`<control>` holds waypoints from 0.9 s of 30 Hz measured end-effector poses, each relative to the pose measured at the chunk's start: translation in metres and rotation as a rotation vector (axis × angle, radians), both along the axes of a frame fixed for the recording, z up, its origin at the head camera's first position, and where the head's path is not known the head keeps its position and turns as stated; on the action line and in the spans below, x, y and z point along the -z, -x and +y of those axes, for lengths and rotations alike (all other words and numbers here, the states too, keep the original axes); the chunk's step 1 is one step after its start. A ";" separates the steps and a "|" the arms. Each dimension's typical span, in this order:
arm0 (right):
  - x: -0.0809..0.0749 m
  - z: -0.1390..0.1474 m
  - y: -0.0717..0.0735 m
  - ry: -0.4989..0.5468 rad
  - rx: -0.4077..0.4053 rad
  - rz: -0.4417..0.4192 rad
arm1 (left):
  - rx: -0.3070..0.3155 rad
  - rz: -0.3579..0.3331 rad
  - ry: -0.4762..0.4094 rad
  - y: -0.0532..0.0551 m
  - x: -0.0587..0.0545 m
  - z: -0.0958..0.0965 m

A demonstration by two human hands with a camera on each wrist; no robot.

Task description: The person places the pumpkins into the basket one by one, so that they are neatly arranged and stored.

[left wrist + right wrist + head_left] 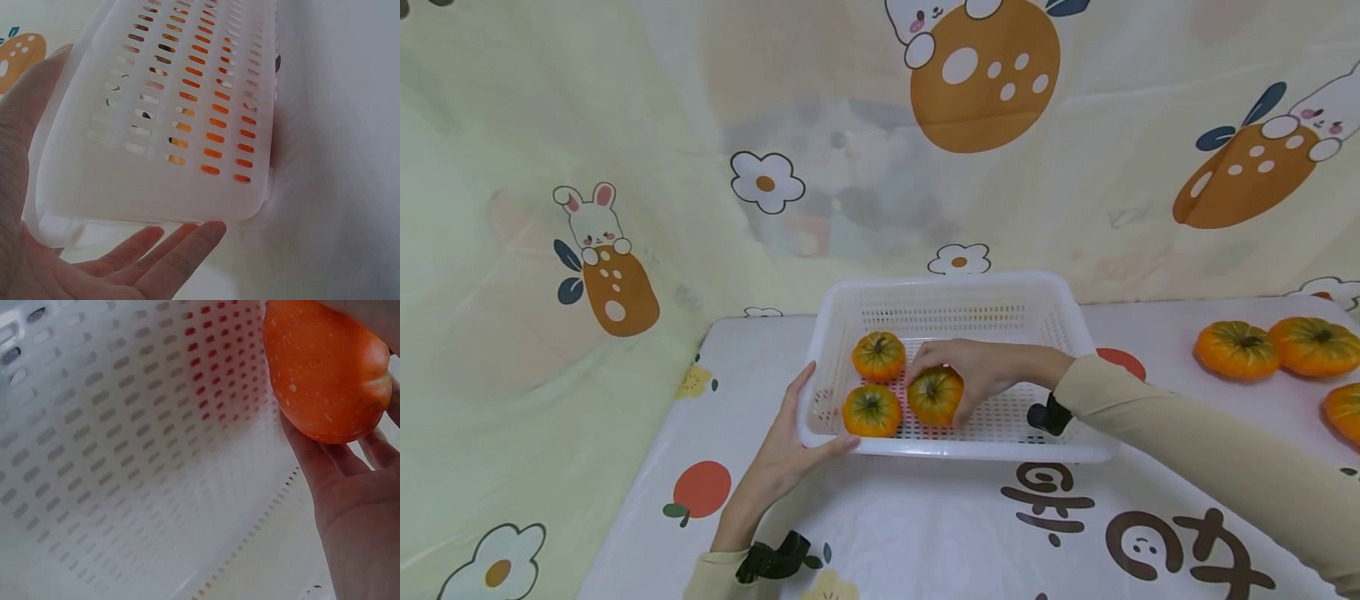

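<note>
A white perforated plastic basket (985, 449) stands on the table, tilted slightly in the head view. My left hand (790, 454) holds its near left corner, thumb along the front rim and fingers by the left side; in the left wrist view the fingers (181, 256) spread beside the basket's end wall (125, 194). Inside the basket, my right hand (981, 371) grips a small orange pumpkin (935, 397) with green streaks on top. The right wrist view shows this pumpkin (325, 375) between thumb and fingers. Two more pumpkins, one behind (878, 357) and one in front (871, 410), sit at the basket's left end.
On the right of the table lie three other pumpkins, one (1236, 350) beside another (1317, 347) and a third (1343, 412) cut by the frame edge. A printed cloth (850, 75) hangs behind the table. The tablecloth (925, 525) carries printed fruit and lettering.
</note>
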State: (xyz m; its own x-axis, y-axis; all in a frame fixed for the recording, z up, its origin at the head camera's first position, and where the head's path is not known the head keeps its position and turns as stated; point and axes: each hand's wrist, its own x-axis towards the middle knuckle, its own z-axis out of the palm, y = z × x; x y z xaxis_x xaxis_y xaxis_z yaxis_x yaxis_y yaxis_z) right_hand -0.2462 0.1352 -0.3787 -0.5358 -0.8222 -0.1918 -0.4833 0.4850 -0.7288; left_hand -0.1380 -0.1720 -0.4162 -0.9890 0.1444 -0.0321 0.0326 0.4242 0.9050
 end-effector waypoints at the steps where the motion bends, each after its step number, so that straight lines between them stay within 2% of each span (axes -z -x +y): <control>1: 0.002 -0.001 0.000 -0.011 -0.007 0.002 | 0.001 -0.001 -0.001 0.000 0.000 0.000; 9: 0.011 -0.005 0.003 -0.036 -0.014 -0.006 | 0.004 0.006 0.005 -0.001 0.001 -0.001; 20: 0.019 -0.008 0.005 -0.018 -0.026 0.003 | 0.000 0.001 0.002 0.000 0.002 -0.001; 27: 0.022 -0.005 0.007 -0.018 0.007 -0.046 | 0.003 0.012 0.001 0.001 0.002 -0.001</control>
State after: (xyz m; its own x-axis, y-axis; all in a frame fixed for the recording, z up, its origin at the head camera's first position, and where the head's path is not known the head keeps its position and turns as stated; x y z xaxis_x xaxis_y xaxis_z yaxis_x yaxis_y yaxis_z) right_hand -0.2528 0.1305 -0.4004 -0.5322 -0.8144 -0.2314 -0.4459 0.5020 -0.7411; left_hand -0.1387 -0.1726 -0.4185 -0.9889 0.1474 -0.0205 0.0446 0.4253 0.9040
